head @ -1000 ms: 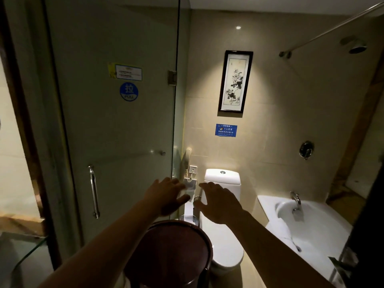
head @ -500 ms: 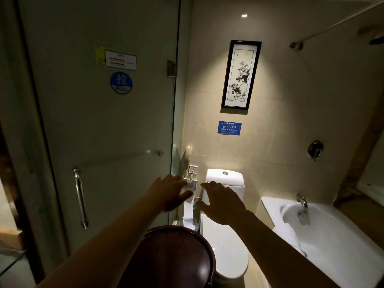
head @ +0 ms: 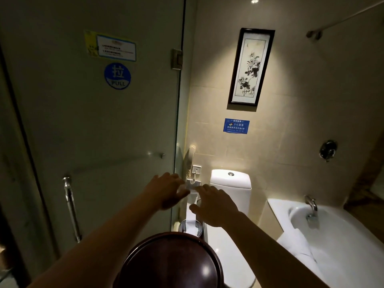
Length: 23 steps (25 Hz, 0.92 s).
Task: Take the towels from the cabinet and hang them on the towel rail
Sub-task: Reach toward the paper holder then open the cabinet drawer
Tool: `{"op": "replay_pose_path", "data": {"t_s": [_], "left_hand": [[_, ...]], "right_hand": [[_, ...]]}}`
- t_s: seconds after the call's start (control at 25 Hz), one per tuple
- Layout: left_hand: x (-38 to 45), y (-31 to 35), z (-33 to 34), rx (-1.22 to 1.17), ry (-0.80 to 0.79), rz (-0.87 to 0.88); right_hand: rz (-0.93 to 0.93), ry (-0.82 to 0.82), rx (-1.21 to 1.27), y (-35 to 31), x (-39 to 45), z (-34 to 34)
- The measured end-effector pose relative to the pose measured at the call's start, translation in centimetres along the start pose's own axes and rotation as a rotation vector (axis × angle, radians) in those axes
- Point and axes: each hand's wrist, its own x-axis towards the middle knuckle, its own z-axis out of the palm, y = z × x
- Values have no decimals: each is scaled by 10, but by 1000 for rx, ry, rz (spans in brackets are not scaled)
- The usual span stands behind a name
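Reaching hands (head: 166,191) hiding paper holder (head: 192,185)

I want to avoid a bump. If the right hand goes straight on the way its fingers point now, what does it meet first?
Probably the toilet paper holder on the wall beside the toilet tank: the right hand points up-left toward it. Depth is unclear, so its fingertips may already be very near.
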Motion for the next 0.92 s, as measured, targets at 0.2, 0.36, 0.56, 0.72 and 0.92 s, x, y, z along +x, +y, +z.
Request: {"op": "replay_pose_path", "data": {"t_s": [0.2, 0.36, 0.56, 0.72, 0.92], "left_hand": [[58, -11, 0, 16, 18, 58], [87, -50, 14, 1, 2, -12], [123, -117, 33, -23, -24, -67], [171, -130, 42, -79, -21, -14], [238, -136, 41, -86, 15, 17]], "right_hand": [[-56, 51, 44, 17, 65, 6], [-100, 36, 48, 10, 121, 24], [-108, 19, 30, -7, 185, 47], [-78, -4, 11, 10, 223, 56], [-48, 9, 16, 55, 275, 54]]}}
